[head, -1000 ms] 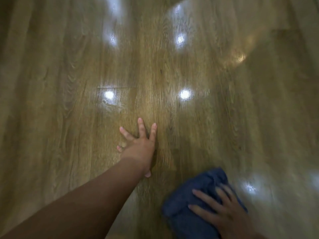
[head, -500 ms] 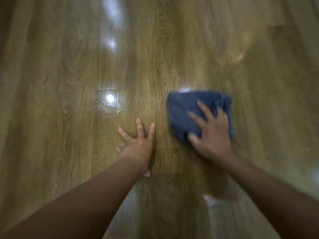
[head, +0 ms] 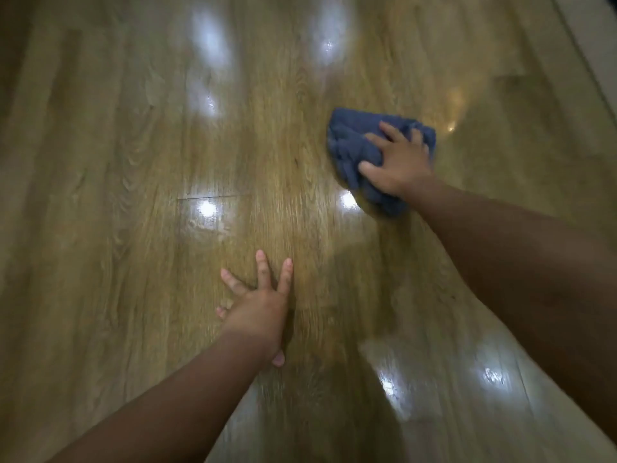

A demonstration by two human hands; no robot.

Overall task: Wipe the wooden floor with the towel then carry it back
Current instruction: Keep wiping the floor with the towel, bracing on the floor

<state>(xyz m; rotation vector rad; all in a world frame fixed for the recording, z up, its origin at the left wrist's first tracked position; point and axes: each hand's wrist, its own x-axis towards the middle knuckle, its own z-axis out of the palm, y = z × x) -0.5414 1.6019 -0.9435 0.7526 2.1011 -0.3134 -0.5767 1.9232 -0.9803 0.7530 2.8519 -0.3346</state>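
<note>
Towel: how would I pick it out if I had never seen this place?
Look across the glossy wooden floor to the upper right. There the right hand presses on the towel. It is the only dark blue, crumpled cloth; the left hand rests on bare wood.

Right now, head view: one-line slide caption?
Right hand presses a blue towel on the glossy wooden floor; left hand rests flat on it.

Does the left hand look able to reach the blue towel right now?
Probably yes: only bare floor lies between the left hand and the towel. But that hand is spread flat on the floor, and the right hand presses on the towel.
</note>
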